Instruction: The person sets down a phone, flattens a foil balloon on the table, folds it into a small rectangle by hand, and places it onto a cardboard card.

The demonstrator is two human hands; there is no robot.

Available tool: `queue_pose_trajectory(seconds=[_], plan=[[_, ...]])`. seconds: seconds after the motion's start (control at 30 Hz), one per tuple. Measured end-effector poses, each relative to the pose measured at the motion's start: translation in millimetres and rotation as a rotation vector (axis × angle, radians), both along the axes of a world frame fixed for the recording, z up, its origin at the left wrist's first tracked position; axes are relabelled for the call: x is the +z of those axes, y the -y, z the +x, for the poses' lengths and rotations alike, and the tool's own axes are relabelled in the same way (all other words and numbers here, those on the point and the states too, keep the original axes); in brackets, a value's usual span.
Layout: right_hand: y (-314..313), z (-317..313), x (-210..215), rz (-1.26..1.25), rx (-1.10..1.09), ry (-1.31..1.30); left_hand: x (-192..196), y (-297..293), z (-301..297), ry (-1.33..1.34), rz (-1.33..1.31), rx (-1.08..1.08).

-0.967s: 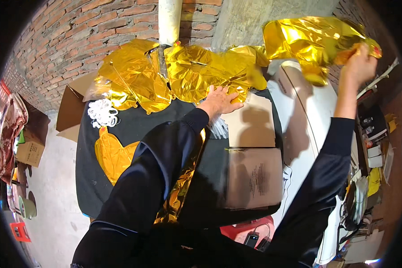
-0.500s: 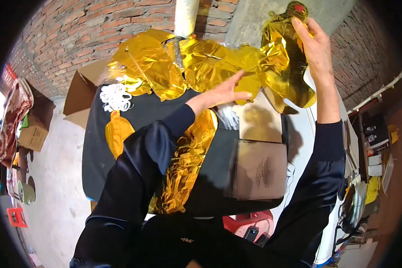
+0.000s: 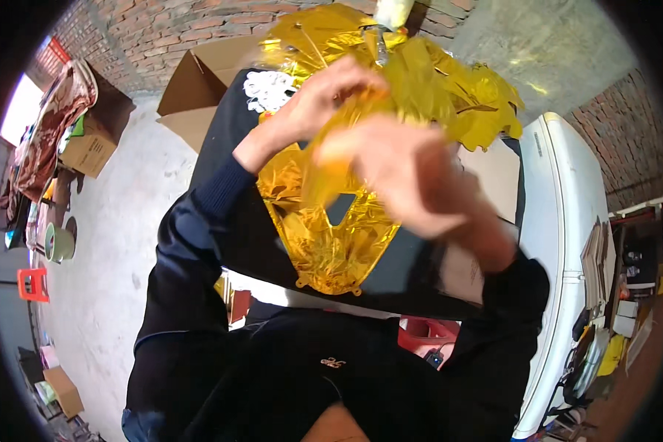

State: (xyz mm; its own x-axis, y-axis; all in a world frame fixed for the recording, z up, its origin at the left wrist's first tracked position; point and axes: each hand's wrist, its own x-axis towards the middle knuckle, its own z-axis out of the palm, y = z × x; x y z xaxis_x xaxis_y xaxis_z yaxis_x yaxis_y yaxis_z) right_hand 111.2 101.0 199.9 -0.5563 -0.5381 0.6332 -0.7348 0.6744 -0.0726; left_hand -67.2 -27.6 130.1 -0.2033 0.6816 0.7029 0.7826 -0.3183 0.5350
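Observation:
Flat, uninflated gold foil balloons [image 3: 486,103] lie in a crumpled pile across the far part of a black-covered table [image 3: 232,177]. My left hand [image 3: 324,99] is over the middle of the table, its fingers curled round the edge of a gold foil balloon [image 3: 324,177], which is smeared by motion. Just right of it and nearer, my right hand [image 3: 398,169] is heavily blurred, so its fingers cannot be made out. Below both hands a shiny gold foil balloon [image 3: 331,261] with small tabs lies toward the table's near edge.
A heap of white ribbon or string [image 3: 267,90] sits at the table's far left, near an open cardboard box [image 3: 195,88]. A flat pale packet [image 3: 460,272] lies right of the foil. Along the right side stands a white appliance [image 3: 560,199]; a red stool [image 3: 420,333] shows below.
My right hand has come in from the far right to the middle, beside my left hand. My left hand has gone from spread to curled on foil. The view has shifted.

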Motion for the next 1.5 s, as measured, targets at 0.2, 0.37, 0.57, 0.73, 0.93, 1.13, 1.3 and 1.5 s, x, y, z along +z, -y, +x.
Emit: queue_pose_trajectory(seconds=[0.2,0.37,0.57,0.73,0.93,1.13,1.3,1.5], plan=[[64,53,-127,0.132,0.084,0.309,-90,106,17,-0.215,-0.243,0.419],[63,78,-182,0.251,0.094,0.413,-120,120,39,-0.044,-0.366,0.496],[65,92,-187,0.188,0.048,0.393,-123,59,38,-0.023,-0.423,0.755],[55,101,-195,0.162,0.03,0.415,-135,13,13,-0.028,-0.654,0.897],[39,111,-205,0.118,0.018,0.413,-129,-10,7,-0.034,-0.801,0.893],[43,114,-206,0.116,0.027,0.359,-138,-9,1,-0.043,-0.873,0.836],[40,114,-206,0.134,0.001,0.33,-131,4,11,0.026,-0.345,0.777],[37,108,-202,0.124,-0.036,0.367,-140,13,-3,0.042,-0.253,0.936]])
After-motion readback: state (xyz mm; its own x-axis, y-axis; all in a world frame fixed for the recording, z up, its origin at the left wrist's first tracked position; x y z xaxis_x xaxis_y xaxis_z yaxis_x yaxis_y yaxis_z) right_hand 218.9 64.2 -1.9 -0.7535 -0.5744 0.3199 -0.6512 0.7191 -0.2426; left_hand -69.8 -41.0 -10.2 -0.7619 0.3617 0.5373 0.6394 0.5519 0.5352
